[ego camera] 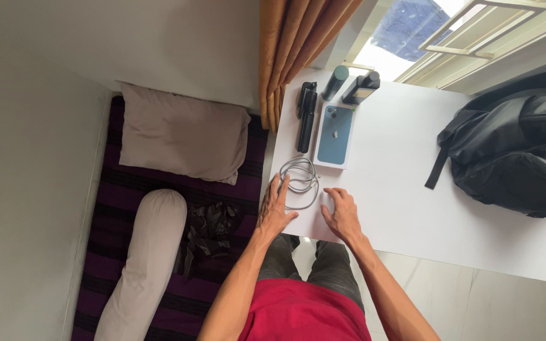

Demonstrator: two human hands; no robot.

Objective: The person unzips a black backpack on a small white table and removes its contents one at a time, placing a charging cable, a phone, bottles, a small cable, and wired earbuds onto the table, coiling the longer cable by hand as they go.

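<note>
Both hands are lying flat, grip open and empty, at the bench's (412,208) near edge: left hand (275,211) touching the coiled white cable (299,180), right hand (342,213) just beside it.

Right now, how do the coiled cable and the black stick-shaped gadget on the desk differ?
The coiled cable is pale grey and looped into a loose ring; the black stick-shaped gadget is straight and rigid. The cable lies at the near edge, with the left hand touching it; the gadget lies farther back, untouched. Both rest flat on the white desk, left of the phone box.
</note>
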